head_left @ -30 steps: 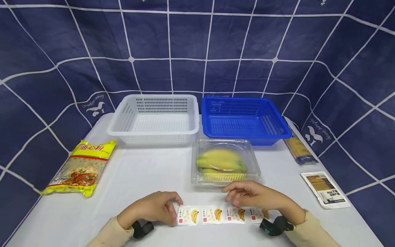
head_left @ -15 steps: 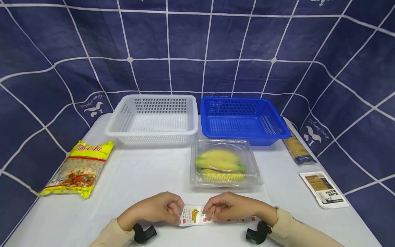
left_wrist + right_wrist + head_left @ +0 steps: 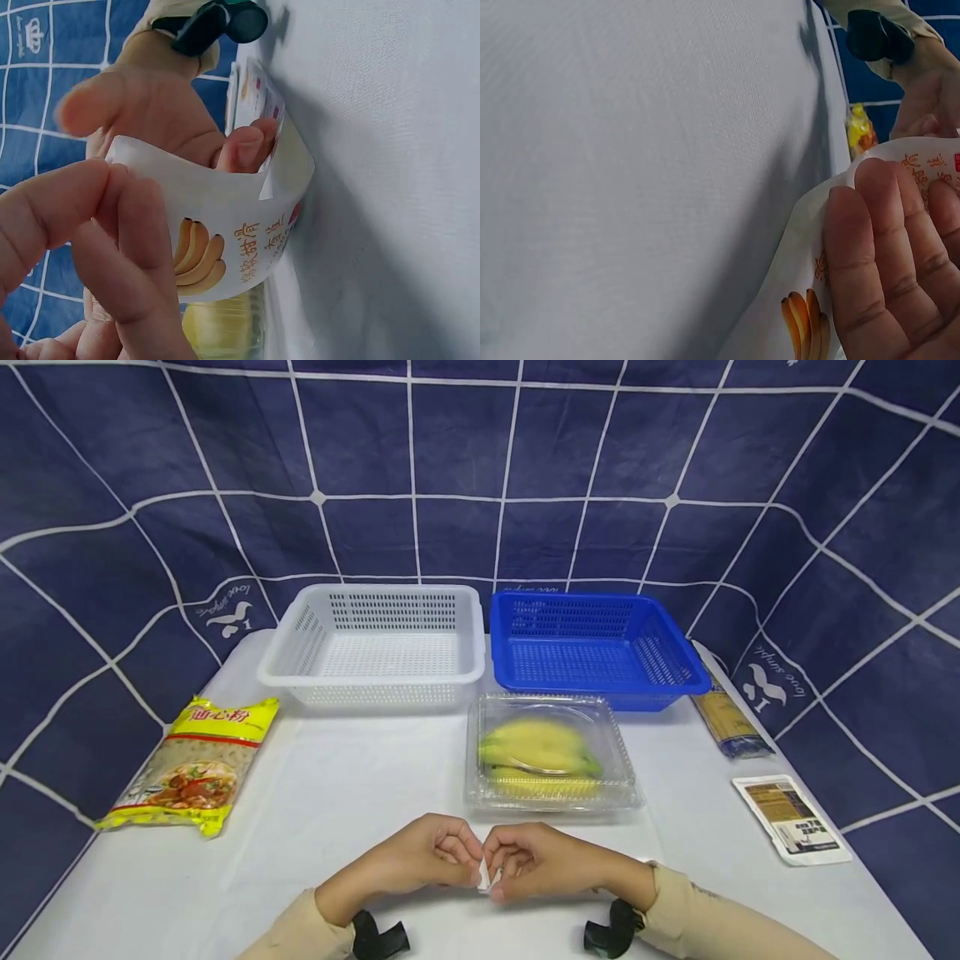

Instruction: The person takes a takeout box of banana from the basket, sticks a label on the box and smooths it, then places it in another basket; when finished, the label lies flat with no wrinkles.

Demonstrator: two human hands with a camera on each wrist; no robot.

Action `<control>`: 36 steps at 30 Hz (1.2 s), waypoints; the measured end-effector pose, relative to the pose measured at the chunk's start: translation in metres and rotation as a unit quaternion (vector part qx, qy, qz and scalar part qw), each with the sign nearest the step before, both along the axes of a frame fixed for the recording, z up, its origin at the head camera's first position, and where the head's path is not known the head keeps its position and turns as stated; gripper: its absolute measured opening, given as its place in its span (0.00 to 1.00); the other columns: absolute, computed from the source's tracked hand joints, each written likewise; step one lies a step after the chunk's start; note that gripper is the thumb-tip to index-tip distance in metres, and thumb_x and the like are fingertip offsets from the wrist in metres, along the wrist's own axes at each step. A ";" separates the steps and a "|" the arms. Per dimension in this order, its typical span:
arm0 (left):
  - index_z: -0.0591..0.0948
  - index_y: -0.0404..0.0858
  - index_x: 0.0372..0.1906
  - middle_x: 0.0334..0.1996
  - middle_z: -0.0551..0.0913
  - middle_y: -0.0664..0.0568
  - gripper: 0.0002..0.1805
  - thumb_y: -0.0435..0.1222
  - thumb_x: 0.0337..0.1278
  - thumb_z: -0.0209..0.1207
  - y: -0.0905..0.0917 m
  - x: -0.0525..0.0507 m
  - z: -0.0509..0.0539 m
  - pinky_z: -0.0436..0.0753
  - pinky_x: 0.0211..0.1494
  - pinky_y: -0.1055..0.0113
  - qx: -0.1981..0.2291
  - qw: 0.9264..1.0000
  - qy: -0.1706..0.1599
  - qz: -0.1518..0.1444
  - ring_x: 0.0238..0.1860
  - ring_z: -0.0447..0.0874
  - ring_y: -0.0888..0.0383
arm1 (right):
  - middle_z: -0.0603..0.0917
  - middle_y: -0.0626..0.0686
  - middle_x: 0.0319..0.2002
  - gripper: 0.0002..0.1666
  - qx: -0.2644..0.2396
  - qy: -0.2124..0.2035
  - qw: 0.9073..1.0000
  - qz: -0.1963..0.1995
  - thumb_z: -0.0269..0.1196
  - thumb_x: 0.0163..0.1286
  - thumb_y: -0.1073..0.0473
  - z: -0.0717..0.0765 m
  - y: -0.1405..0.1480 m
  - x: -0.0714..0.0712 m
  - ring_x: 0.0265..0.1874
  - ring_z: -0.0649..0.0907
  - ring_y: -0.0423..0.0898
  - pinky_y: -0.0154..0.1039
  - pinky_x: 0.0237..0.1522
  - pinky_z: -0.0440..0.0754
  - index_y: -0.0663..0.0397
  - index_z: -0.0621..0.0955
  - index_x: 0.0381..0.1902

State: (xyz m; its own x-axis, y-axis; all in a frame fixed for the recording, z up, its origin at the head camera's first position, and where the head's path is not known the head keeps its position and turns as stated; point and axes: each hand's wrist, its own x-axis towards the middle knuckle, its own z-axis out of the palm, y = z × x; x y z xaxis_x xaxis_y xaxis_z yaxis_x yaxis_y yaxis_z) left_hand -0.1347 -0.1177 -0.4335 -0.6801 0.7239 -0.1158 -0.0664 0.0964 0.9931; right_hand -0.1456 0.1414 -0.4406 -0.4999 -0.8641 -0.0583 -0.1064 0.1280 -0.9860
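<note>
A strip of white banana stickers (image 3: 232,232) is bent into a curve between my two hands. My left hand (image 3: 427,860) pinches one end of it between thumb and fingertips. Opposite, my right hand (image 3: 551,864) holds the strip too, its curled fingers (image 3: 855,255) lying against it in the right wrist view. Both hands nearly meet just above the white table, so only a small bit of the strip shows in the head view. Behind the hands stands a clear plastic box (image 3: 615,760) with yellow bananas (image 3: 536,747) inside, its lid on.
A white basket (image 3: 371,681) and a blue basket (image 3: 600,689) stand side by side at the back. A yellow food bag (image 3: 198,768) lies on the left. On the right are a brown-and-blue packet (image 3: 727,718) and a flat white pouch (image 3: 795,818).
My right hand has come left along the strip towards my left hand, which has shifted slightly right. The strip, flat on the table before, is now lifted and bent between both hands.
</note>
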 end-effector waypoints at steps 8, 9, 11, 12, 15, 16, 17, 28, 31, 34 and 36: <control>0.82 0.26 0.43 0.32 0.88 0.58 0.10 0.26 0.59 0.69 0.005 0.003 0.001 0.84 0.41 0.77 0.012 1.000 0.003 -0.002 0.35 0.86 0.66 | 0.84 0.45 0.33 0.10 -0.006 0.006 1.000 -0.028 0.68 0.75 0.68 0.001 -0.003 0.002 0.30 0.82 0.32 0.27 0.33 0.82 0.72 0.80 0.46; 0.82 0.26 0.43 0.32 0.88 0.57 0.10 0.27 0.60 0.69 0.004 0.003 0.002 0.84 0.42 0.77 0.009 1.000 0.005 -0.001 0.35 0.86 0.65 | 0.85 0.49 0.32 0.09 -0.007 0.000 0.999 -0.031 0.67 0.75 0.69 0.001 -0.003 0.002 0.30 0.83 0.33 0.27 0.33 0.82 0.72 0.80 0.45; 0.83 0.26 0.43 0.32 0.88 0.56 0.10 0.27 0.61 0.69 0.001 0.005 0.002 0.85 0.42 0.77 0.004 1.000 0.008 0.001 0.35 0.87 0.65 | 0.86 0.59 0.31 0.08 -0.009 -0.009 0.999 -0.038 0.66 0.76 0.70 0.001 0.000 0.002 0.29 0.83 0.34 0.28 0.31 0.83 0.74 0.80 0.44; 0.83 0.27 0.43 0.32 0.88 0.56 0.09 0.27 0.61 0.69 -0.001 0.006 0.002 0.85 0.42 0.77 0.003 1.000 0.006 0.004 0.35 0.87 0.65 | 0.85 0.64 0.30 0.08 -0.010 -0.012 0.999 -0.041 0.66 0.76 0.70 0.000 0.002 0.002 0.29 0.83 0.35 0.28 0.31 0.83 0.75 0.80 0.43; 0.83 0.28 0.43 0.32 0.88 0.55 0.09 0.27 0.60 0.69 -0.006 0.008 0.001 0.84 0.41 0.76 -0.005 1.000 0.003 0.010 0.34 0.87 0.64 | 0.83 0.73 0.31 0.07 -0.018 -0.010 0.999 -0.047 0.65 0.77 0.70 -0.003 0.010 0.002 0.28 0.82 0.35 0.27 0.32 0.83 0.74 0.80 0.42; 0.83 0.28 0.43 0.32 0.88 0.55 0.09 0.27 0.60 0.69 -0.008 0.009 0.001 0.84 0.40 0.76 -0.007 1.000 0.002 0.012 0.33 0.86 0.64 | 0.83 0.75 0.31 0.07 -0.021 -0.006 0.999 -0.048 0.64 0.78 0.70 -0.004 0.014 0.002 0.29 0.82 0.35 0.28 0.32 0.84 0.74 0.80 0.43; 0.83 0.28 0.43 0.32 0.88 0.55 0.09 0.27 0.60 0.69 -0.010 0.009 0.000 0.84 0.39 0.76 -0.010 1.000 0.000 0.015 0.33 0.86 0.64 | 0.82 0.76 0.31 0.07 -0.025 -0.005 0.998 -0.049 0.64 0.78 0.70 -0.005 0.017 0.002 0.29 0.83 0.35 0.29 0.33 0.84 0.73 0.80 0.43; 0.83 0.30 0.44 0.32 0.86 0.53 0.10 0.27 0.59 0.68 -0.027 0.011 -0.010 0.79 0.31 0.77 -0.054 0.998 -0.015 0.041 0.27 0.81 0.64 | 0.83 0.79 0.31 0.09 -0.032 -0.035 0.995 -0.091 0.61 0.81 0.68 -0.001 0.056 0.004 0.29 0.86 0.36 0.28 0.31 0.84 0.75 0.77 0.44; 0.83 0.31 0.44 0.31 0.86 0.53 0.10 0.27 0.58 0.68 -0.029 0.011 -0.012 0.79 0.30 0.77 -0.067 0.997 -0.014 0.044 0.27 0.81 0.65 | 0.85 0.78 0.33 0.08 -0.032 -0.033 0.994 -0.100 0.60 0.81 0.69 0.002 0.065 0.004 0.30 0.88 0.37 0.29 0.31 0.86 0.73 0.77 0.44; 0.83 0.31 0.44 0.31 0.88 0.51 0.11 0.27 0.57 0.70 -0.032 0.012 -0.014 0.80 0.30 0.76 -0.093 0.995 0.002 0.040 0.28 0.83 0.62 | 0.86 0.80 0.38 0.08 -0.040 -0.034 0.994 -0.099 0.59 0.80 0.71 0.006 0.073 0.003 0.35 0.91 0.40 0.34 0.37 0.90 0.77 0.77 0.45; 0.84 0.32 0.44 0.31 0.89 0.51 0.11 0.29 0.57 0.71 -0.033 0.011 -0.014 0.82 0.31 0.74 -0.120 0.992 0.028 0.038 0.29 0.86 0.60 | 0.85 0.82 0.41 0.09 -0.055 -0.036 0.994 -0.092 0.58 0.80 0.72 0.009 0.077 0.003 0.41 0.92 0.43 0.39 0.45 0.92 0.81 0.77 0.46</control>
State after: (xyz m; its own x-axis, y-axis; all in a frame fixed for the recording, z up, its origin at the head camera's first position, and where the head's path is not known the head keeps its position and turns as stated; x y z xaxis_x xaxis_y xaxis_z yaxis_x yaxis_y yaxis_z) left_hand -0.1232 -0.1511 -0.4476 -0.7423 0.6262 -0.2386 -0.0285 0.3263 0.9448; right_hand -0.1430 0.2180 -0.4315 -0.6474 -0.7621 -0.0099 -0.0202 0.0301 -0.9993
